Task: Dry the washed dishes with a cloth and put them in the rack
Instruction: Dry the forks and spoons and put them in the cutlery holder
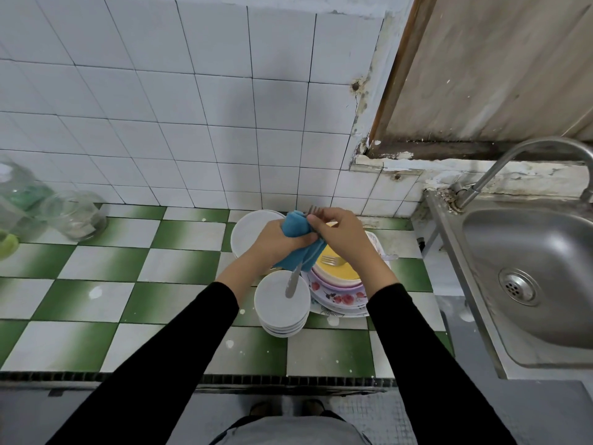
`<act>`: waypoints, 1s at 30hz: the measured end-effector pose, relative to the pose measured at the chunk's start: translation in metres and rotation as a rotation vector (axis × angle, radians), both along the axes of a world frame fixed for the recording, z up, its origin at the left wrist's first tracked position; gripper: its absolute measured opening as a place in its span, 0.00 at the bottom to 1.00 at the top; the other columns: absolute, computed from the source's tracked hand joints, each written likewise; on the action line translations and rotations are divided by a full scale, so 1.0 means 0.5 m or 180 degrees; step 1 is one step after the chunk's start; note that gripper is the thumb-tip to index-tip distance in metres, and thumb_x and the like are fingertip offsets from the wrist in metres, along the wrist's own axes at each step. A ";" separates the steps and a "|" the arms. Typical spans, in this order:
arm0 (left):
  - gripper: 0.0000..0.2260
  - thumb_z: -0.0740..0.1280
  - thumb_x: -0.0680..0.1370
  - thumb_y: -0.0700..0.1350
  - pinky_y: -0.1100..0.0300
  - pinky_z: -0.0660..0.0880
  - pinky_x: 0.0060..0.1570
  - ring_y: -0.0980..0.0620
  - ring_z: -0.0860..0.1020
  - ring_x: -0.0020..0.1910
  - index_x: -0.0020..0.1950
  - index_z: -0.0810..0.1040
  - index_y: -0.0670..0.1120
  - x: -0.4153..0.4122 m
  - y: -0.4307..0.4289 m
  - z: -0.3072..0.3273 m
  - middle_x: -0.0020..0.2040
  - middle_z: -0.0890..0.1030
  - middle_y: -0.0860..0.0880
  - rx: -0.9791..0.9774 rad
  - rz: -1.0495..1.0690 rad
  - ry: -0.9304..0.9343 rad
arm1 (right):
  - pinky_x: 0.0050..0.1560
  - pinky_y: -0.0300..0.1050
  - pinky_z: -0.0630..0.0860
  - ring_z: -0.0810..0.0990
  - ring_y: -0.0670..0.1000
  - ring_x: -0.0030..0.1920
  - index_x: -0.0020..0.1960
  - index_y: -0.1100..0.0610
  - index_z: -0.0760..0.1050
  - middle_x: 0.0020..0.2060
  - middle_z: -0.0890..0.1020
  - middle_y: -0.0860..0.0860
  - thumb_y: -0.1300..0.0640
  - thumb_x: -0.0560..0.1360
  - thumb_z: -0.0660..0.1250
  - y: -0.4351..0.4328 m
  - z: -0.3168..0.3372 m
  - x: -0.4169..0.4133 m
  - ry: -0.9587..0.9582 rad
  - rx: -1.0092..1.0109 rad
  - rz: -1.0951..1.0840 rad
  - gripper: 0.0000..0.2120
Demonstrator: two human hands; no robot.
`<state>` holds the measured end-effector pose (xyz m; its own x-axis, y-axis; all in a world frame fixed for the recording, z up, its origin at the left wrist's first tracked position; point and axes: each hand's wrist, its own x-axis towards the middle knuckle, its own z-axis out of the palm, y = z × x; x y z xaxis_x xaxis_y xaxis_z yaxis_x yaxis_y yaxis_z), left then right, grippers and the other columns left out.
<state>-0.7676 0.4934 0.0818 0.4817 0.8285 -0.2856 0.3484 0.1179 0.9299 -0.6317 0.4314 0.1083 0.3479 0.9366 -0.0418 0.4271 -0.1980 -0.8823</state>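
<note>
My left hand (272, 240) grips a blue cloth (296, 227) wrapped round a metal fork, whose handle (292, 284) hangs out below the cloth. My right hand (340, 229) pinches the fork near its tines (313, 209), which stick out above the cloth. Under my hands stands a stack of white bowls (282, 311). Beside it is a pile of plates, yellow on top (340, 271) and flowered ones below, with a second fork (332, 260) lying on it. A white plate (250, 229) sits behind my left hand. No rack is in view.
The green and white checked tile counter (144, 271) carries clear glass jars (75, 220) at the far left. A steel sink (529, 277) with a curved tap (500, 168) stands at the right. White wall tiles rise behind.
</note>
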 end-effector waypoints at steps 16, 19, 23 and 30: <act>0.17 0.76 0.72 0.53 0.52 0.80 0.50 0.48 0.81 0.48 0.55 0.78 0.46 -0.015 -0.007 -0.026 0.48 0.83 0.47 0.0218 -0.0414 0.0386 | 0.31 0.34 0.72 0.81 0.39 0.29 0.48 0.56 0.81 0.36 0.81 0.48 0.57 0.81 0.67 0.001 -0.009 0.079 0.0887 -0.0018 -0.0756 0.06; 0.13 0.75 0.73 0.52 0.62 0.79 0.43 0.53 0.80 0.44 0.53 0.77 0.49 -0.022 -0.002 -0.019 0.45 0.81 0.50 0.0298 -0.0447 0.0403 | 0.31 0.34 0.73 0.81 0.40 0.29 0.44 0.55 0.80 0.34 0.82 0.49 0.58 0.81 0.67 0.000 -0.005 0.083 0.1043 0.0091 -0.0898 0.08; 0.13 0.73 0.74 0.52 0.62 0.77 0.45 0.52 0.78 0.45 0.54 0.75 0.49 -0.027 0.012 -0.001 0.46 0.80 0.51 0.0522 -0.0574 0.0572 | 0.30 0.34 0.73 0.81 0.42 0.30 0.40 0.57 0.80 0.32 0.80 0.51 0.58 0.80 0.68 -0.001 0.003 0.088 0.1170 0.0172 -0.1084 0.10; 0.15 0.72 0.75 0.52 0.54 0.78 0.53 0.49 0.78 0.49 0.56 0.74 0.48 -0.036 0.041 0.015 0.50 0.80 0.48 0.0474 -0.0535 0.0536 | 0.32 0.38 0.75 0.81 0.49 0.33 0.35 0.56 0.77 0.26 0.78 0.48 0.60 0.80 0.69 -0.011 0.014 0.099 0.1424 0.0381 -0.1536 0.14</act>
<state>-0.7854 0.5141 0.0890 0.5721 0.7797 -0.2544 0.5025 -0.0881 0.8600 -0.5824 0.4260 0.1153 0.7022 0.6875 -0.1850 -0.0970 -0.1650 -0.9815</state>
